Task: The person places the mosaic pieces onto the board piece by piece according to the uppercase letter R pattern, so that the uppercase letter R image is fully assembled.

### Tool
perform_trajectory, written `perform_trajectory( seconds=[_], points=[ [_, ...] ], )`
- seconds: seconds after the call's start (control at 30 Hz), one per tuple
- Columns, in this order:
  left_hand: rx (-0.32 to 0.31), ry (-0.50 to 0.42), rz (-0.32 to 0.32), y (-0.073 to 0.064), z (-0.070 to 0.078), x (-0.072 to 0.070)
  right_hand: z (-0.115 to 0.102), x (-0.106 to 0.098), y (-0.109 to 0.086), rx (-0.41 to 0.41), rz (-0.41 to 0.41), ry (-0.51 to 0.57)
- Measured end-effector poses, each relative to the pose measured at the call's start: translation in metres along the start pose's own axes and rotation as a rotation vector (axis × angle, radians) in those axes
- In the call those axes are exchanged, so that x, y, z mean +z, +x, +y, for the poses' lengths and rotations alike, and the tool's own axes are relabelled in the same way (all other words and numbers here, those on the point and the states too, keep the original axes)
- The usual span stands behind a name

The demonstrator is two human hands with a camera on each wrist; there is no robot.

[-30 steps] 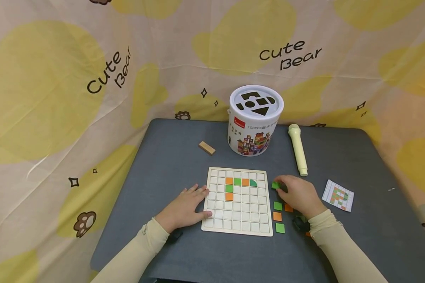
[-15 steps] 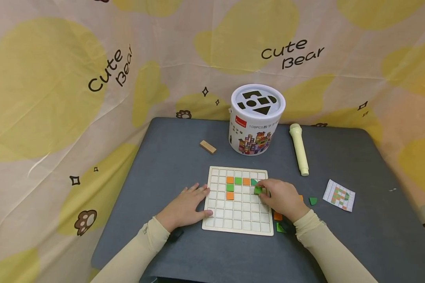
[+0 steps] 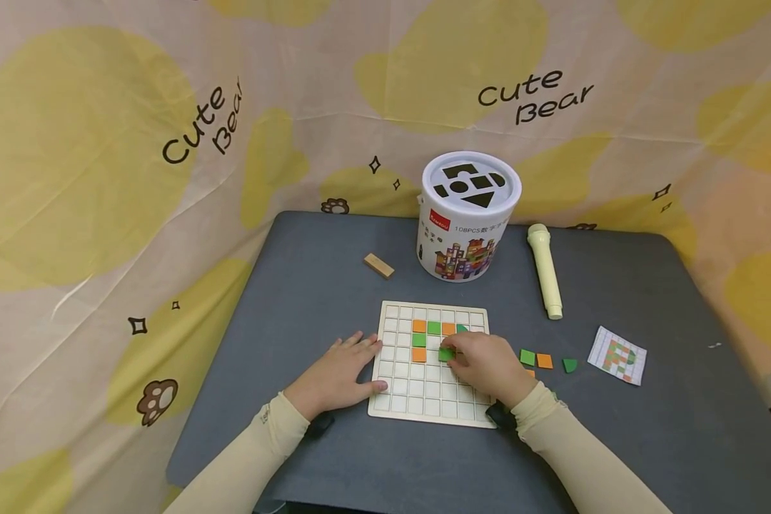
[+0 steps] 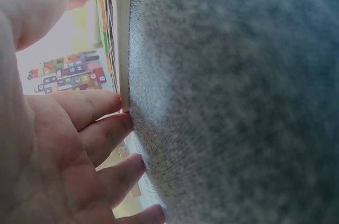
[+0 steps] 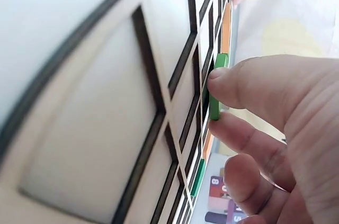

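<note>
A grid board (image 3: 398, 405) lies on the dark table, several orange and green square tiles set in its upper cells. A dark green rounded tile (image 5: 197, 178) sits in the top coloured row, shown in the right wrist view. My right hand (image 3: 488, 365) pinches a green square tile (image 5: 214, 102) between thumb and finger, low over the board's middle, to the right of an orange tile (image 3: 419, 355). In the right wrist view the tile is tilted at the cells. Along the board's left edge, my left hand (image 3: 334, 378) rests with fingers spread, fingertips (image 4: 126, 121) at the rim.
Loose green (image 3: 527, 358), orange (image 3: 544, 361) and dark green (image 3: 570, 365) tiles lie right of the board. A pattern card (image 3: 619, 355) is farther right. Behind stand a white bucket (image 3: 465, 228), a pale microphone-shaped stick (image 3: 545, 275) and a small wooden block (image 3: 379, 265).
My right hand has carried the green tile leftward from the table beside the board, over the right-hand columns to the middle. My left hand stays at the board's edge.
</note>
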State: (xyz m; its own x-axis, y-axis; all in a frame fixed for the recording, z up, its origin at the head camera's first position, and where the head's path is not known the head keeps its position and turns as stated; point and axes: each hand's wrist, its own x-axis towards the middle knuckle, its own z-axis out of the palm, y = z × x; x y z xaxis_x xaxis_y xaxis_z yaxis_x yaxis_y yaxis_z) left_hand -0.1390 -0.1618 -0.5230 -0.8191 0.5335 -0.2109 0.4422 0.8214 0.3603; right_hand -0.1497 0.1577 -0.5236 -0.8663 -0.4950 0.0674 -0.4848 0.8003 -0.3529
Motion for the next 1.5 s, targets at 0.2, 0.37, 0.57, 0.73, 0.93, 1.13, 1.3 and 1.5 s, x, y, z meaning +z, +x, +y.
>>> perform_trajectory(
  seconds=[0.2,0.37,0.57,0.73,0.93,1.13,1.3,1.5],
  points=[
    [-0.004,0.006,0.0,0.0,0.0,0.0,-0.005,0.001,0.004,-0.013,-0.015,-0.031],
    [-0.006,0.009,0.002,0.0,0.0,0.0,-0.011,0.0,0.008,-0.032,-0.033,-0.031],
    [0.0,0.005,0.002,0.0,-0.001,0.001,-0.011,0.004,0.01,-0.113,-0.032,-0.054],
    [0.001,0.004,-0.003,0.0,0.0,0.002,-0.009,0.004,0.01,-0.154,-0.034,-0.049],
    [-0.001,0.006,-0.004,0.001,0.0,0.001,-0.008,0.002,0.012,-0.188,-0.021,-0.045],
    [-0.003,0.011,-0.006,0.001,0.001,0.001,-0.012,0.0,0.014,-0.193,-0.014,-0.042],
    [0.006,0.013,-0.001,0.001,0.0,0.002,-0.013,0.0,0.012,-0.183,-0.024,-0.046],
    [0.009,0.021,-0.004,0.002,0.0,0.001,-0.008,0.001,0.005,-0.166,-0.011,-0.045]
  ],
)
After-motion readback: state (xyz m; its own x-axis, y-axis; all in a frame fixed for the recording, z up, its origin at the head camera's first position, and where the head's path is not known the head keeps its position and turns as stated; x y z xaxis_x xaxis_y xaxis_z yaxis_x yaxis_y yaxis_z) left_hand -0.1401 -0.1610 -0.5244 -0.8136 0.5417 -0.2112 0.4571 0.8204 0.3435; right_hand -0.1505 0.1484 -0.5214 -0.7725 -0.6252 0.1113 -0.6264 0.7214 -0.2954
